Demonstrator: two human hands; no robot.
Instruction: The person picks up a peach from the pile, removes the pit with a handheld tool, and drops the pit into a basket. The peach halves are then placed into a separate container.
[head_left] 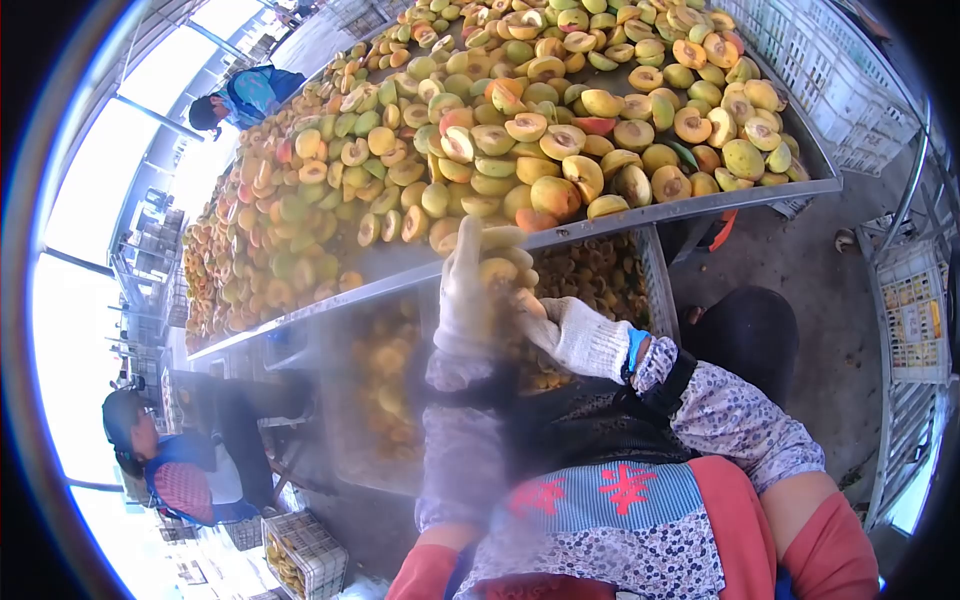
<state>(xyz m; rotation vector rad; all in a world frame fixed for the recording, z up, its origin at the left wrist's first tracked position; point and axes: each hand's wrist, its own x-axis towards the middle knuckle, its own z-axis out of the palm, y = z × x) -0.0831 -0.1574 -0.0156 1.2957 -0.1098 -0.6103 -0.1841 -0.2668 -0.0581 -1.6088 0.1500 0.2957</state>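
Note:
My left hand (pixel 465 295), in a white glove, is closed around a yellow peach half (pixel 498 272), one finger stretched upward. A blur covers part of this hand. My right hand (pixel 585 338), in a knitted white glove, has its fingertips pinched against the lower side of that fruit; whatever they grip is hidden. Both hands are just in front of the metal rim of a long table (pixel 690 207), heaped with halved peaches (pixel 560 142), many cut side up. Under my hands, a crate (pixel 655 285) holds darker, brownish fruit pieces.
A second crate (pixel 345 440) of yellow fruit stands left of my lap, seen through a blur. Stacked white crates (pixel 835 85) are at right. One person (pixel 190 470) sits at left; another (pixel 250 95) bends by the table's far side. A crate (pixel 320 560) sits lower left.

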